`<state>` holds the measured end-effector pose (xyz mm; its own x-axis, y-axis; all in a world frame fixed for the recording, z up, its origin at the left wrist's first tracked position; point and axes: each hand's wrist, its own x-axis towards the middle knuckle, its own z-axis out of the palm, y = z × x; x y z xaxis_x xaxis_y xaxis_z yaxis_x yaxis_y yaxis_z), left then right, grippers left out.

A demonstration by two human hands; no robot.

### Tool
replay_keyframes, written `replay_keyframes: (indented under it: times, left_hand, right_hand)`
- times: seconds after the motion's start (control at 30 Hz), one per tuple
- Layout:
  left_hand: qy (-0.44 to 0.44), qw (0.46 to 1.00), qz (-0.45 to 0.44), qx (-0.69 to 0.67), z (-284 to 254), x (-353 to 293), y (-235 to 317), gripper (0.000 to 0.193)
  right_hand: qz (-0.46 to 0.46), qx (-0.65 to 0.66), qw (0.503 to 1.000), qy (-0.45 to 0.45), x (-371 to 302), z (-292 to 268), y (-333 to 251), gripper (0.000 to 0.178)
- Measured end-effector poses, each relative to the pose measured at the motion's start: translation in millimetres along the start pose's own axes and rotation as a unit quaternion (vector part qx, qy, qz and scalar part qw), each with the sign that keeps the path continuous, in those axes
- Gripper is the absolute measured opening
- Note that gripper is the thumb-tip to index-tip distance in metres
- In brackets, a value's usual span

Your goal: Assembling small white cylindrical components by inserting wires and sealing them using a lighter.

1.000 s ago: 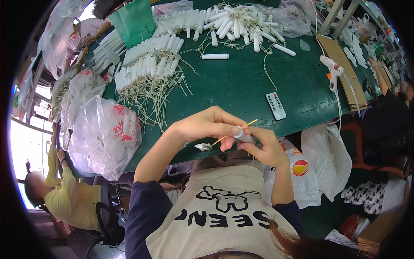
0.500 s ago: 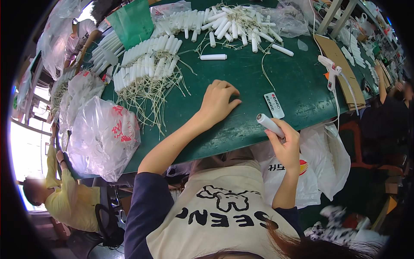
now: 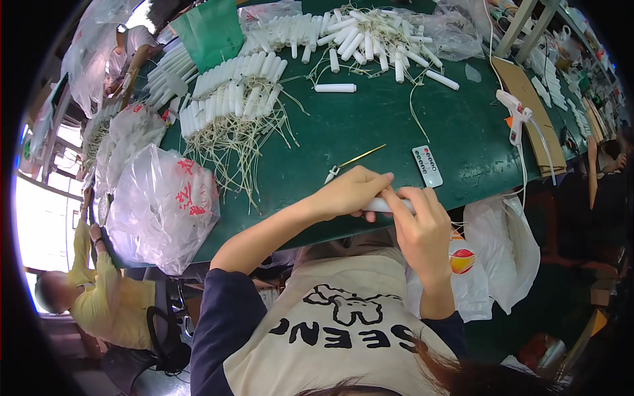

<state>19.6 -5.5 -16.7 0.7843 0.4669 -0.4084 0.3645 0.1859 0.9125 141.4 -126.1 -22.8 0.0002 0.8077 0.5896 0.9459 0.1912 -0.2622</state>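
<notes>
head view: white, smooth cylindrical tube sits crosswise by the green table's near edge, gripped in the right hand; left hand meets its left end, closure cannot be determined.

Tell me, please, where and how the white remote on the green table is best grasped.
Probably across the middle of the remote, pinching its two long edges from above: it lies flat, buttons up, narrow across, and both long edges show.
</notes>
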Motion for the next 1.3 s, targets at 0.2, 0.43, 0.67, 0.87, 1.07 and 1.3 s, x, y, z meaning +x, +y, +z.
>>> replay_keyframes:
  times: [0.2,0.43,0.67,0.87,1.07,1.3]
  left_hand:
    - [-0.010,0.996,-0.009,0.085,-12.9,-5.8,1.4,0.060]
    - [-0.020,0.994,-0.097,-0.045,-6.6,2.6,-1.1,0.058]
    - [0.020,0.996,0.034,0.081,-24.1,-0.6,-21.6,0.059]
    - [0.025,0.951,0.308,-0.025,-18.2,-31.3,-29.4,0.041]
    - [0.042,0.972,0.225,-0.054,-22.9,-48.5,-27.5,0.024]
    - [0.401,0.876,0.219,0.157,-113.0,-97.4,34.4,0.034]
  right_hand:
    - [0.053,0.082,0.995,0.021,-4.9,-4.1,14.7,0.038]
    - [-0.010,0.017,0.999,0.030,6.7,1.4,-0.9,0.033]
    - [-0.036,-0.035,0.998,0.035,13.2,-7.1,-0.3,0.033]
    - [0.189,0.180,0.965,0.005,3.5,-5.2,-18.1,0.039]
    - [0.188,0.381,0.903,-0.055,4.4,16.9,-30.7,0.054]
    - [0.143,0.294,0.945,0.005,8.7,24.5,3.8,0.038]
